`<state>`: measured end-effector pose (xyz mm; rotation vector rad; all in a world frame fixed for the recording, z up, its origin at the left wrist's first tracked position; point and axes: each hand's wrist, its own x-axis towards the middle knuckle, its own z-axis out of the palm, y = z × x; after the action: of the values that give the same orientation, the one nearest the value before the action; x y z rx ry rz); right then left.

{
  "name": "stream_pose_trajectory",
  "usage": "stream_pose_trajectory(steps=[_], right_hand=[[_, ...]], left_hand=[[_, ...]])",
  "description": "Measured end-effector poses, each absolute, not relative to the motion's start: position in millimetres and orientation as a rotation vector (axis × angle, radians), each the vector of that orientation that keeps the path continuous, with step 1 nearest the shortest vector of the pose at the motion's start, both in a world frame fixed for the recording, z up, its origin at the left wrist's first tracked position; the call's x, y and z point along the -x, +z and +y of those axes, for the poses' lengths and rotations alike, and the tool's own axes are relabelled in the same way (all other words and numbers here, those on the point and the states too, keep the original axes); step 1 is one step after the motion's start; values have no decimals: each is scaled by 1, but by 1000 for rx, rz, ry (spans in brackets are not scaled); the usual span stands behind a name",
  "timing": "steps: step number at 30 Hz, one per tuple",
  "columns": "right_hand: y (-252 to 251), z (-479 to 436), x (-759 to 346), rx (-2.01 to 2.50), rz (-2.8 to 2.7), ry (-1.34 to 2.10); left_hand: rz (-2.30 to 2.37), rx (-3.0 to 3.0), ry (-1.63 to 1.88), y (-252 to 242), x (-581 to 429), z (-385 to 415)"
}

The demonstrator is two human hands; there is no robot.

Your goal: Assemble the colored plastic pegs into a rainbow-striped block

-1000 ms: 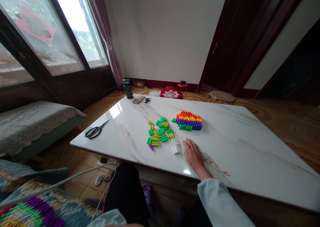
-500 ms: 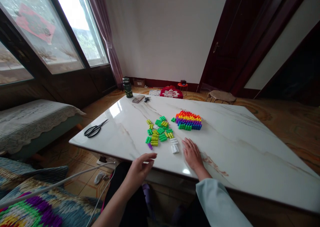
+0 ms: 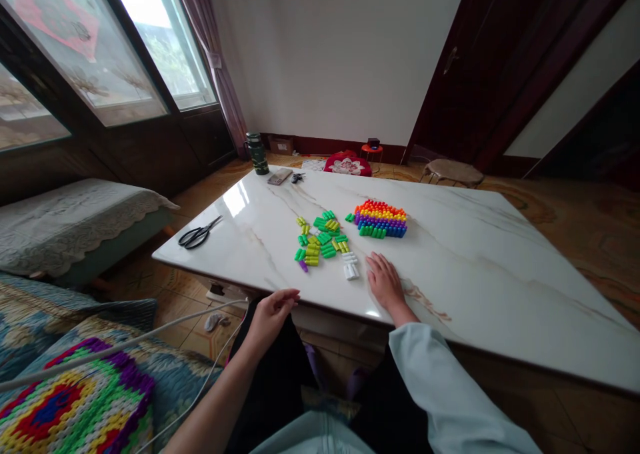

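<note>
My left hand (image 3: 273, 313) hovers at the table's near edge, above my lap. Its thumb and fingers are drawn together, and whatever may be between them is hidden or too small to see. My right hand (image 3: 385, 279) lies flat on the tabletop with fingers stretched out, holding nothing. Just left of it sits a small group of white beads (image 3: 351, 271). Green beads (image 3: 324, 238), yellow-green beads (image 3: 312, 261) and one purple bead (image 3: 303, 266) are spread farther left. Beyond my right hand stands a beaded block (image 3: 381, 218) in rainbow rows, green along its front.
Black-handled scissors (image 3: 199, 234) lie on the left of the marble-patterned table (image 3: 480, 267). A flask (image 3: 257, 154), a phone (image 3: 280, 176) and keys (image 3: 298, 177) are at the far left corner. A white cable (image 3: 150, 334) crosses the lower left, above a colourful crocheted piece (image 3: 70, 401).
The view has tilted down. My left hand has drawn back a little toward me and its fingers have closed together. My right hand stays flat on the table.
</note>
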<state>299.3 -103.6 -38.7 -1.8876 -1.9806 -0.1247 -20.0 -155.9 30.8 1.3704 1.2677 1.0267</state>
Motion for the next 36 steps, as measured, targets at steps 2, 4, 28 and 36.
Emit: stream_pose_trajectory(steps=[2,4,28,36], right_hand=[[-39,-104,-299,1886,-1979,-137],[-38,-104,-299,1886,-1977,-148],[-45,-102,-303,1836,-1964,-198],[-53,-106,-301,1817,-1975,-330]], left_hand=[[1266,-1372,1017,28,18,-156],[1256,-1384,1002,24,15,-156],[1924,-2246,541,-18,-19,-20],[1804,-2396,548,-26,-12,-31]])
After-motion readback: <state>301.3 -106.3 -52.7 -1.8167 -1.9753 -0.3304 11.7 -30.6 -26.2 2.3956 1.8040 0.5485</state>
